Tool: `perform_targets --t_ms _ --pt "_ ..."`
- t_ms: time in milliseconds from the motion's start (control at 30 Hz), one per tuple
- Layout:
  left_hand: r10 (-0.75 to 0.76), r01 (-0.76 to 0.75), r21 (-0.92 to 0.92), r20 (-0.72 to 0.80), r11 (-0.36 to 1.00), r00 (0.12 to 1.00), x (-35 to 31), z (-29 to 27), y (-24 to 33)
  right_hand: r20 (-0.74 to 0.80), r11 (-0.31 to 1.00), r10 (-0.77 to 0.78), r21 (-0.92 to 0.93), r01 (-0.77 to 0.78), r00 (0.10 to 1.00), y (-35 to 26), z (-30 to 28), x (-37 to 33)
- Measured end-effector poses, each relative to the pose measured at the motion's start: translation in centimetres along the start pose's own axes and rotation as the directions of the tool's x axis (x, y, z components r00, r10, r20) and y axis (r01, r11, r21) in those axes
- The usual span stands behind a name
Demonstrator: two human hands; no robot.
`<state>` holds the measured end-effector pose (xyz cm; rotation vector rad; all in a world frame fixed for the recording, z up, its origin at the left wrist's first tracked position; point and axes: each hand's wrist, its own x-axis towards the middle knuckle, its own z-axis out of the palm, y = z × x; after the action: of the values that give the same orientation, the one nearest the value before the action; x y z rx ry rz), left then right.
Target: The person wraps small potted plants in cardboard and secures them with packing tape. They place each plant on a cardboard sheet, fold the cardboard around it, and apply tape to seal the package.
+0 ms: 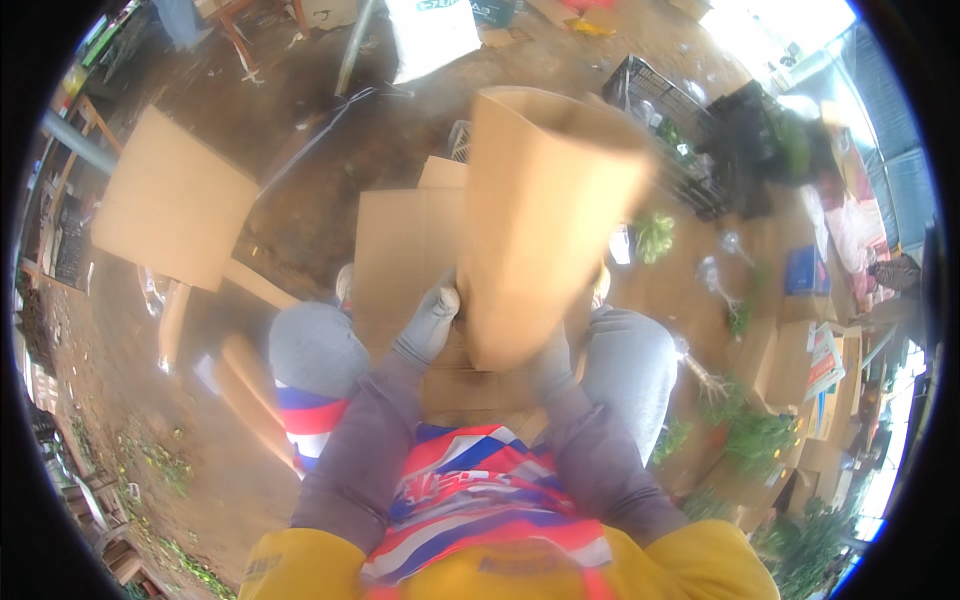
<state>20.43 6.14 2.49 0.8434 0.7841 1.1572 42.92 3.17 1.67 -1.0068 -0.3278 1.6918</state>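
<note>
A sheet of brown cardboard [545,220], curled into an open-topped tube, stands up between my hands over my lap. It is blurred at its right edge. My left hand [432,322], in a grey glove, is closed on its lower left side with the thumb showing. At the lower right side my right hand [552,365] holds it, blurred, with its fingers hidden behind the sheet. Under it, between my knees, lies a flat cardboard piece [405,240] with a crease near its close end.
A cardboard flap [175,200] rises at the left, with curled cardboard pieces [250,390] beside my left leg. Black crates [680,135] stand at the far right. Leafy plants [755,440] and cardboard boxes [800,360] are on the right. A white sack [432,40] stands far ahead.
</note>
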Motion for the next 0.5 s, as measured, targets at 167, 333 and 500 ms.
perform_targets --t_ms 167,333,500 --pt "-0.152 0.039 -0.438 -0.226 0.898 0.962 1.0 0.6 -2.2 0.094 0.614 -0.032 -0.784 0.094 0.995 -2.7 2.1 -2.0" --pt "-0.257 0.087 -0.624 -0.188 0.776 0.948 -0.6 2.0 -1.7 0.248 0.601 0.01 -0.776 0.192 0.969 -4.6 3.9 -1.9" --pt "-0.346 0.241 -0.532 -0.106 0.812 0.932 -1.7 2.3 1.2 0.363 0.711 0.026 -0.662 0.238 0.931 -6.2 4.4 -1.7"
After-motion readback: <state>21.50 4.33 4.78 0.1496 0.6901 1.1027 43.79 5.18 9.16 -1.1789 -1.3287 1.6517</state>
